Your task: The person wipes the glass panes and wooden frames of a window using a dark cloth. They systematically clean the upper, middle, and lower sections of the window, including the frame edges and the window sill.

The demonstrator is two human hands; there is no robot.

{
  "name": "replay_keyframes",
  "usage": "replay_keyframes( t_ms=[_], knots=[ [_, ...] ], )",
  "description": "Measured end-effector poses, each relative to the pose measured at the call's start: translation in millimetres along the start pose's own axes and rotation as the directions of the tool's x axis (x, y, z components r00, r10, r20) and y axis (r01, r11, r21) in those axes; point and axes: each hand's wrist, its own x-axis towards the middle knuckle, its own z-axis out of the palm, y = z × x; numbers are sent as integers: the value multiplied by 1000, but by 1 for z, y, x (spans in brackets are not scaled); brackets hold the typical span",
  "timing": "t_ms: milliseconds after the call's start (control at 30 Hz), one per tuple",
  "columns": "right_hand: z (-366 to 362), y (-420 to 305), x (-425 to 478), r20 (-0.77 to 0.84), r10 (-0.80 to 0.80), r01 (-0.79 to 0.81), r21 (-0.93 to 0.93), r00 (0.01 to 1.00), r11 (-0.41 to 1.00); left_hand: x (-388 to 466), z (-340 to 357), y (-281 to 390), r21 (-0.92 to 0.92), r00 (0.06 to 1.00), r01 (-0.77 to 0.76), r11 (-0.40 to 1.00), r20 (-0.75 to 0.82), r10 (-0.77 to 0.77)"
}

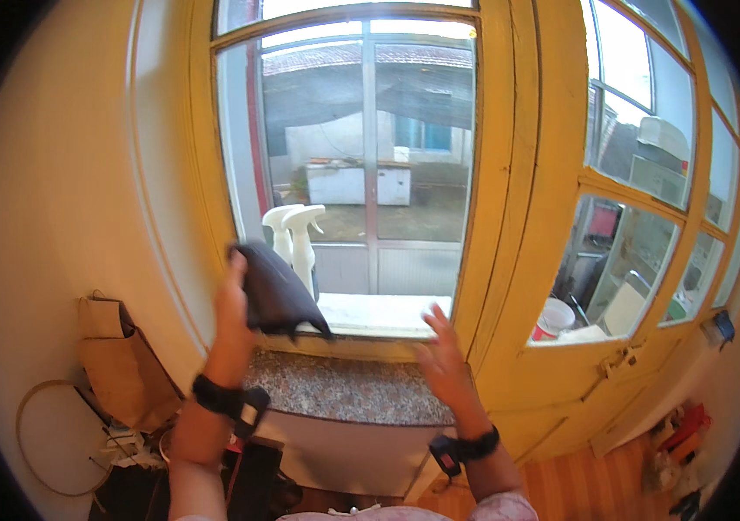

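Note:
My left hand [233,306] is raised in front of the window, gripping a dark, soft, cloth-like piece [279,290] that hangs against the lower left of the pane. Its exact kind is blurred. Partly hidden behind it are two white trigger spray bottles [303,244], by the white ledge [376,311] of the window. My right hand [441,352] is near the pane's lower right corner, fingers spread and blurred, with nothing in it. I cannot tell whether its fingertips touch the glass. Both wrists wear black straps with a small device. Below lies a speckled stone sill [350,387].
The yellow wooden window frame [507,169] joins a glazed yellow door [552,384] with a latch [619,363] at right. A brown paper bag [126,371] and a thin hoop [21,417] are at lower left. Mixed items [676,449] lie on the wooden floor at right.

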Motion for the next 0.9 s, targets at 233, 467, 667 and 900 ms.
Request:
replay_keyframes(
  t_ms=[233,467,667,900],
  knots=[
    [-49,58,-83,-255,284,-293,2,925,956,128,86,103,313,434,-888,337,329,839],
    [-35,67,-96,-93,376,-385,-128,922,914,103,251,-5,154,-154,-871,-466,816,557],
    [-36,74,-98,87,328,-313,-150,941,938,98,278,5,350,-1,-769,-536,837,548],
    [-28,83,-104,-64,227,-231,-80,972,970,185,168,102,634,-170,-252,-731,715,678]
  ],
)
